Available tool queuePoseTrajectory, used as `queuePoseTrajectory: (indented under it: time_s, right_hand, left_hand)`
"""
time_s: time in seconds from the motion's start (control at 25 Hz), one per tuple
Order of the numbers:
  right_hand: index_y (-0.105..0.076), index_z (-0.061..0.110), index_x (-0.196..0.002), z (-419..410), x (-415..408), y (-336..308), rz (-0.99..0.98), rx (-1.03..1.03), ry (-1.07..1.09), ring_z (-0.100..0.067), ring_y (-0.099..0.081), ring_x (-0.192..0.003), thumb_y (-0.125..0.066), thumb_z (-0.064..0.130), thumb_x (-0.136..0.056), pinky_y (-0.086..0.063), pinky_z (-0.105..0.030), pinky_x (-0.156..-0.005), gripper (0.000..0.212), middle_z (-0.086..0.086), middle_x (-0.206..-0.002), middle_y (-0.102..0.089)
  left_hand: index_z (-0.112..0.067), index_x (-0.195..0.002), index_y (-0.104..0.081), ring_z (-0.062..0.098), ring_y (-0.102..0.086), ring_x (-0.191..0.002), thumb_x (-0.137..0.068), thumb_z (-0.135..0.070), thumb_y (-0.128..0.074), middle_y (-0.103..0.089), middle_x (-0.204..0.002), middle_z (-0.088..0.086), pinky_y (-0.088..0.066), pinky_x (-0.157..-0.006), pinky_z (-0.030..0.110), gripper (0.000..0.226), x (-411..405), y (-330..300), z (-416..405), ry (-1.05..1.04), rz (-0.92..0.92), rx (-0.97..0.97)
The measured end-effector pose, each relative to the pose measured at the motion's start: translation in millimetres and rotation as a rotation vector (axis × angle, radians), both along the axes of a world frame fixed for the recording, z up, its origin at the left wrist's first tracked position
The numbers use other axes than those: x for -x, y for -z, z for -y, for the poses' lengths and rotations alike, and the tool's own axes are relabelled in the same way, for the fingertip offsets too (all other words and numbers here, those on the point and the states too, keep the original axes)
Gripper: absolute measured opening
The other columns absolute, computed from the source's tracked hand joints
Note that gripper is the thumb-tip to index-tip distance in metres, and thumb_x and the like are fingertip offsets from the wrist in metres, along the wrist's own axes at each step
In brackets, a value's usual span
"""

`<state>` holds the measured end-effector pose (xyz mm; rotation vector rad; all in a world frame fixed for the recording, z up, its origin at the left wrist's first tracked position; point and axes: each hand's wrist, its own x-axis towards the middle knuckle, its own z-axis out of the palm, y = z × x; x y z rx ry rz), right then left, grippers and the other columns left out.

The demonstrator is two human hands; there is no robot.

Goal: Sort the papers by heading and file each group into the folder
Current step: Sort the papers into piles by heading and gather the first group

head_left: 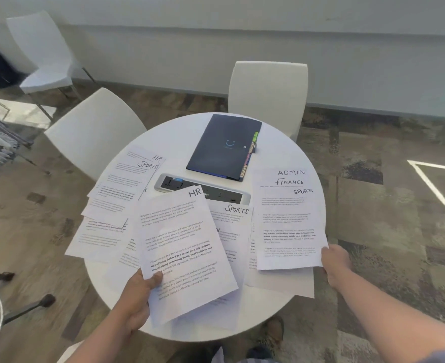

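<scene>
Head view: the left hand (137, 297) pinches the lower left edge of a sheet headed HR (182, 247), thumb on top, holding it tilted above the round white table (281, 150). The right hand (335, 265) grips the lower right corner of a stack of sheets showing ADMIN, FINANCE and SPORTS (289, 221). The closed dark blue folder (224, 146) lies at the table's far side, behind the power strip (203, 188), with loose papers (116, 189) spread left.
</scene>
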<state>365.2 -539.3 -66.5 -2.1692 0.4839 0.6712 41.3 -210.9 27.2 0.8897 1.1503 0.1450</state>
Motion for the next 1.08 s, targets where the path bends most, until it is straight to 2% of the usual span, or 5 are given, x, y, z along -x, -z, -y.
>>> queuePoseTrajectory:
  time_s: [0.36, 0.48, 0.6, 0.84, 1.08]
  right_hand:
    - [-0.065, 0.004, -0.107, -9.8, 21.4, -4.6, -0.034, -0.059, 0.044, -0.035, -0.064, -0.103, -0.039, -0.005, -0.092, -0.058, -0.047, -0.086, 0.031, -0.020, -0.117, -0.069]
    - [-0.045, 0.008, -0.144, -25.6, 42.9, -26.6, 0.042, 0.082, 0.070, -0.038, -0.054, -0.123, -0.045, -0.002, -0.093, -0.051, -0.045, -0.089, 0.052, -0.019, -0.144, -0.052]
    - [-0.041, 0.020, -0.148, -63.2, 90.0, -50.2, 0.172, 0.356, -0.006, -0.038, -0.041, -0.135, -0.054, 0.013, -0.092, -0.034, -0.056, -0.110, 0.058, -0.011, -0.152, -0.042]
    - [-0.065, 0.017, -0.121, -171.1, 195.4, -106.2, -0.218, -0.534, -0.049, -0.024, -0.070, -0.107, -0.064, 0.047, -0.097, -0.050, -0.040, -0.090, 0.038, -0.005, -0.121, -0.073]
    - [-0.067, 0.015, -0.127, -195.6, 229.6, -123.0, -0.310, -0.719, -0.216, -0.029, -0.073, -0.111, -0.060, 0.028, -0.103, -0.052, -0.058, -0.103, 0.029, -0.006, -0.120, -0.076]
  left_hand:
    - [-0.009, -0.134, -0.061, 0.037, -0.067, -0.115, -0.103, 0.002, -0.050, -0.074, -0.124, 0.012, -0.056, -0.086, 0.046, 0.034, 35.1, 6.1, -32.9, -0.004, -0.003, 0.014]
    - [-0.011, -0.135, -0.061, 0.036, -0.067, -0.117, -0.104, 0.001, -0.050, -0.072, -0.128, 0.010, -0.055, -0.091, 0.047, 0.036, 38.6, 5.6, -60.6, 0.039, 0.033, 0.028]
    - [-0.014, -0.133, -0.062, 0.034, -0.068, -0.116, -0.104, 0.000, -0.050, -0.073, -0.127, 0.008, -0.058, -0.089, 0.047, 0.035, 51.4, 10.4, -77.8, 0.100, 0.067, 0.074]
    - [-0.013, -0.139, -0.059, 0.035, -0.067, -0.121, -0.104, 0.000, -0.049, -0.068, -0.136, 0.012, -0.056, -0.099, 0.054, 0.038, 48.9, 14.6, -102.0, 0.286, 0.103, 0.120]
    - [-0.011, -0.140, -0.057, 0.037, -0.064, -0.125, -0.103, -0.002, -0.053, -0.067, -0.137, 0.014, -0.049, -0.107, 0.058, 0.038, 36.4, 5.8, -111.3, 0.478, 0.128, 0.135]
